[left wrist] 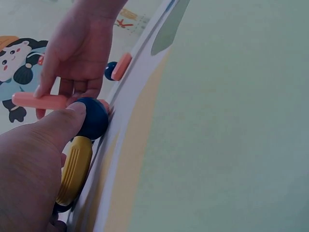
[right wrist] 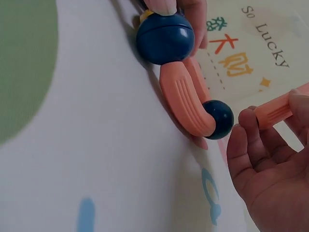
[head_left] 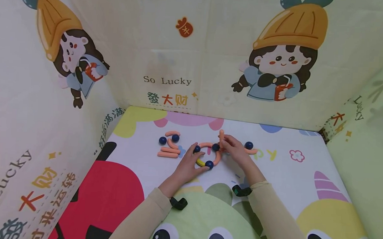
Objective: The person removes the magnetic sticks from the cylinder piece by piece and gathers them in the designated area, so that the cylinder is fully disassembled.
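On the table, a ring of curved toy rods and dark blue balls lies between both hands. My left hand (head_left: pixel 187 165) holds it: the thumb presses the near blue ball (left wrist: pixel 94 119) and the fingers touch the left ball (head_left: pixel 197 149). A yellow curved rod (left wrist: pixel 76 169) joins that near ball. Orange curved rods (right wrist: pixel 184 100) form other sides of the ring. With thumb and fingers my right hand (head_left: pixel 236 150) pinches a straight orange rod (right wrist: pixel 274 112), which points up beside the ring's right-hand ball (head_left: pixel 215 147). Whether rod and ball touch, I cannot tell.
Left of the ring lie loose orange rods (head_left: pixel 169 150), straight and curved, and two blue balls (head_left: pixel 162 140). Right of the right hand sit another blue ball (head_left: pixel 249 145) and an orange rod (head_left: pixel 251 151). A printed cloth wall (head_left: pixel 218 99) stands behind the table.
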The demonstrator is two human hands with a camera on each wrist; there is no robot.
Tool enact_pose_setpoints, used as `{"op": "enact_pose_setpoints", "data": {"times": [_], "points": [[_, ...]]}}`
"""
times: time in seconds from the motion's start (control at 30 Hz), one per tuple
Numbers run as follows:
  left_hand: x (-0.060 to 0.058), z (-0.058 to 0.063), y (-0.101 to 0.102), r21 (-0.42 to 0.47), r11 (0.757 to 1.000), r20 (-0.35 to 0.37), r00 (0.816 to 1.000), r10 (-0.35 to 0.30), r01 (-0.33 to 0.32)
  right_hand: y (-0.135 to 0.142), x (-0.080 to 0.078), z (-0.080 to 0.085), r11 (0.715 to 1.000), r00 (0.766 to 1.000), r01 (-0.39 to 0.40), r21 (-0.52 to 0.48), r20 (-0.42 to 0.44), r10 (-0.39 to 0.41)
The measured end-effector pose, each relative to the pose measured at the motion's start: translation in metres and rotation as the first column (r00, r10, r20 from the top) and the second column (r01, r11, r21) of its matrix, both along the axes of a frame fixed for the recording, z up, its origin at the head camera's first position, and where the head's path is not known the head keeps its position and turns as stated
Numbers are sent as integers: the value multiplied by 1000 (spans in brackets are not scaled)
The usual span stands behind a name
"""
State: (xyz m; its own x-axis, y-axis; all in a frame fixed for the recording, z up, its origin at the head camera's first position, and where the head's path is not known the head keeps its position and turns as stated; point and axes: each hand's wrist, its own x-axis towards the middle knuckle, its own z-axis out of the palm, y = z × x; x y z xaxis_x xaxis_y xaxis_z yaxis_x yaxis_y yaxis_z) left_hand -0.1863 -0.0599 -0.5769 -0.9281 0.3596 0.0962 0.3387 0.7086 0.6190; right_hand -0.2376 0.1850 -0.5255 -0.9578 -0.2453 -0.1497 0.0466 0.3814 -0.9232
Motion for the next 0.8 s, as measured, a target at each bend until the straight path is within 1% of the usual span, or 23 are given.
{"op": "enact_pose_setpoints", "data": {"times": [0.13,0.27,0.5,0.8], "points": [[0,-1,0,2,1000,-11,1000,-4,4,7,2,3,997,1000,23,67,7,-24],[0,-1,0,1,1000,-16,1000,-7,7,14,4,6,994,999,42,100,19,-44],[1,0,0,-1,1000,4,1000,5,-5,27,8,9,987,995,77,143,46,-85],[2,2,0,0,1000,16,1000,4,-4,44,16,9,966,994,103,236,12,-109]]}}
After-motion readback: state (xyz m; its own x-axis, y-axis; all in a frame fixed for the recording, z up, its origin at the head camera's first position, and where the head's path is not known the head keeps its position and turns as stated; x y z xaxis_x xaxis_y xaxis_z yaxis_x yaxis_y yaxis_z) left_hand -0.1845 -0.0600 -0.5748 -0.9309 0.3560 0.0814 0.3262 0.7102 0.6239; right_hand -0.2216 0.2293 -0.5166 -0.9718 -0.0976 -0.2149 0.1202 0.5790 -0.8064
